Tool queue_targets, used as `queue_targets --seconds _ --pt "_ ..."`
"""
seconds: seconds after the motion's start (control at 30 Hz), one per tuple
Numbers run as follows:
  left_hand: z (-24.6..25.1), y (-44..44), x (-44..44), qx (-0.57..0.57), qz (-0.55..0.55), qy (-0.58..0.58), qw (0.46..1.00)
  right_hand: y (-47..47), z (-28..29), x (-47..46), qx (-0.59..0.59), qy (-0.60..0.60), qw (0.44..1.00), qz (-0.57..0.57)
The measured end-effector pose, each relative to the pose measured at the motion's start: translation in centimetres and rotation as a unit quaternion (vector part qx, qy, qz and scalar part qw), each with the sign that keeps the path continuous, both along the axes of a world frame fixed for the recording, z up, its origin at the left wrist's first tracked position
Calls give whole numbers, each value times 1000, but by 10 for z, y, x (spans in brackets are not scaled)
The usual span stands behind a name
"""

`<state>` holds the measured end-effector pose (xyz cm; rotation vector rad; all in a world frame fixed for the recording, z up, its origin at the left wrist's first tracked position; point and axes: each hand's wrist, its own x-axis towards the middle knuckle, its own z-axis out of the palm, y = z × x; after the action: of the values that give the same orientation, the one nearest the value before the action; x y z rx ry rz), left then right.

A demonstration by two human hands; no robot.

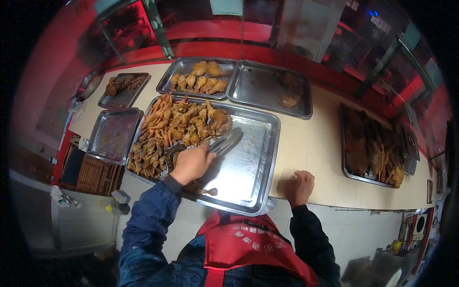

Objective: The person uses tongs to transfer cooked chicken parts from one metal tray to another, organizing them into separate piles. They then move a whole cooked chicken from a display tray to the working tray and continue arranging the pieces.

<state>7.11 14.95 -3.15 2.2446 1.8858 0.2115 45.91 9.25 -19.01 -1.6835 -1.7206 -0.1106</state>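
My left hand (192, 162) grips metal tongs (226, 142), whose tips point up and right over the large metal tray (247, 168). Close to those tips lies a larger browned meat piece (219, 122). Orange-brown chicken feet (159, 116), brown poultry pieces (186, 116) and gizzard-like pieces (145, 158) fill the tray's left part. Dark pieces sit partly hidden behind my left hand. A small leg-shaped piece (211, 192) is at the near edge. Right of the tray, my right hand (302, 186) rests on the tabletop with curled fingers, no object visible in it.
Behind stand a tray of drumsticks (168, 84) and a tray with a few pieces (258, 91). To the left are a meat tray (122, 102) and a stained tray (114, 136). Flattened browned poultry fills a tray (371, 145) on the right of the pale table (319, 143).
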Motion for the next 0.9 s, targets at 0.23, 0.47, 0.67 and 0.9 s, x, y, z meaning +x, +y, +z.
queue_targets --seconds 0.23,0.47,0.67,0.9 --pt "-21 23 -9 -8 27 54 998 0 1 1 -48 -10 999 -23" --pt "-10 25 5 23 5 59 998 -4 5 0 -66 -20 997 -30" --pt "8 72 72 80 -92 -33 992 -1 14 -7 -81 -16 994 -72" --pt "-11 182 213 195 -213 62 955 -4 23 -6 -67 2 995 -73"
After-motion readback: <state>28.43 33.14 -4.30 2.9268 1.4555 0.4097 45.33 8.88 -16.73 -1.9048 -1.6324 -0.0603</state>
